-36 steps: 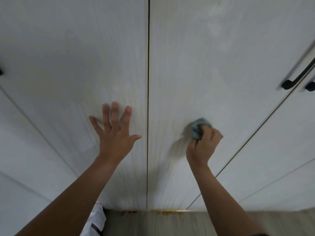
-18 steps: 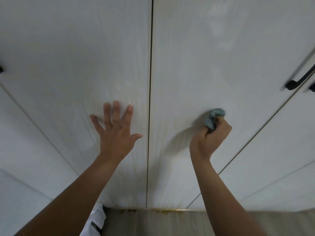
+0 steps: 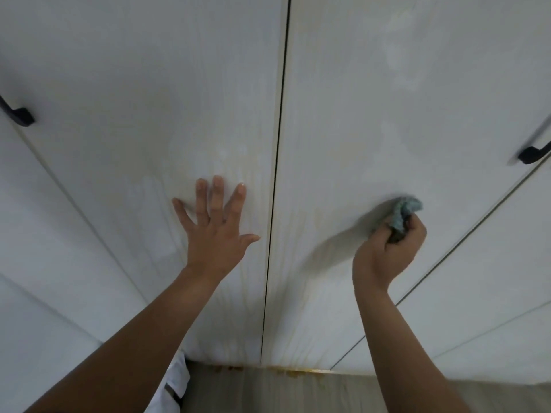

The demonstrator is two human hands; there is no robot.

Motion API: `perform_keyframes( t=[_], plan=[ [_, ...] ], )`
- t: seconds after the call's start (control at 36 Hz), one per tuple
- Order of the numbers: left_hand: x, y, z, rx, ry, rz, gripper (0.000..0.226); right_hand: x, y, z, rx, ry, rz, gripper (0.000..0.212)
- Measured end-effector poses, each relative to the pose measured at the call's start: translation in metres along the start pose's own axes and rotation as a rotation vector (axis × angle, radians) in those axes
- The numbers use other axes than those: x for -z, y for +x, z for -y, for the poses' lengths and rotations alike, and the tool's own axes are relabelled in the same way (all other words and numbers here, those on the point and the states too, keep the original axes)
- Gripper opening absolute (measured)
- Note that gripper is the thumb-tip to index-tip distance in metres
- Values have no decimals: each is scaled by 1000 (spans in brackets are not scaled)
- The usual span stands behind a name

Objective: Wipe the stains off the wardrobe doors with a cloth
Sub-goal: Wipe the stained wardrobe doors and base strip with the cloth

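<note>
Head view: one cloth (image 3: 406, 215), two handles (image 3: 18, 114) (image 3: 533, 153), perhaps four doors (image 3: 149, 84).

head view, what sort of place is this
Likely a bedroom or dressing area in a home: tall white wardrobe doors, a black bar handle on one, and wood-look floor at their foot.

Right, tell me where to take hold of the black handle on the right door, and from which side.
Grip the straight bar of the black handle just above its lower foot, probably coming from the front with fingers hooked behind it. The bar stands off the door on that foot, leaving a gap; its upper part runs out of view.
</note>
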State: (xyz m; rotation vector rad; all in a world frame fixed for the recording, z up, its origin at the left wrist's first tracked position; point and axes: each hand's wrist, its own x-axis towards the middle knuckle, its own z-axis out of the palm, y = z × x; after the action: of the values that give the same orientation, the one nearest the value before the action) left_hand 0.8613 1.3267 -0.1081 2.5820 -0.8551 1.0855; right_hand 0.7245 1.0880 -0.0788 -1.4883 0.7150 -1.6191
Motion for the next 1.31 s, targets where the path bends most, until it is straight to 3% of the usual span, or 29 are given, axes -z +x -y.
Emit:
perform_keyframes(
  t=[0.14,0.31,0.36,0.44,0.5,0.58,0.72,0.89,0.94,1.06,1.11,1.22,1.31],
  plan=[
    [0,1,0,7,-8,0,135,-16,-21,-1,216,-107,136,29],
    [-1,-1,1,2,2,8,131,8,-59,-59,558,-317,561,26],
    [-1,0,1,5,10,10,131,19,-61,-64,437,-296,527,25],
    [-2,0,1,7,15,2,132,18,-46,-40,154,-187,261,26],
    [-1,1,1,5,8,0,133,8,-29,-19,83,-124,129,28],
    [-2,0,1,6,5,-2,134,-7,-17,8,144,-78,97,28],
    [-1,1,1,3,-2,-16,136,-21,-30,11,336,-118,200,27],
    [-1,0,1,2,-7,5,132,-11,-54,-37,698,-333,554,33],
    [-1,1,1,0,-7,6,133,-4,-54,-47,693,-329,609,29],
    [-1,1,1,8,10,-5,132,-9,-42,-10,402,-140,382,22],
    [0,1,0,12,12,-5,132,-22,-32,21,351,-63,260,21],
    [-1,1,1,7,14,-13,130,-45,-28,54,464,-34,288,24],
    [-1,1,1,7,1,-13,131,-50,-40,39,617,-155,354,28]
  ],
)
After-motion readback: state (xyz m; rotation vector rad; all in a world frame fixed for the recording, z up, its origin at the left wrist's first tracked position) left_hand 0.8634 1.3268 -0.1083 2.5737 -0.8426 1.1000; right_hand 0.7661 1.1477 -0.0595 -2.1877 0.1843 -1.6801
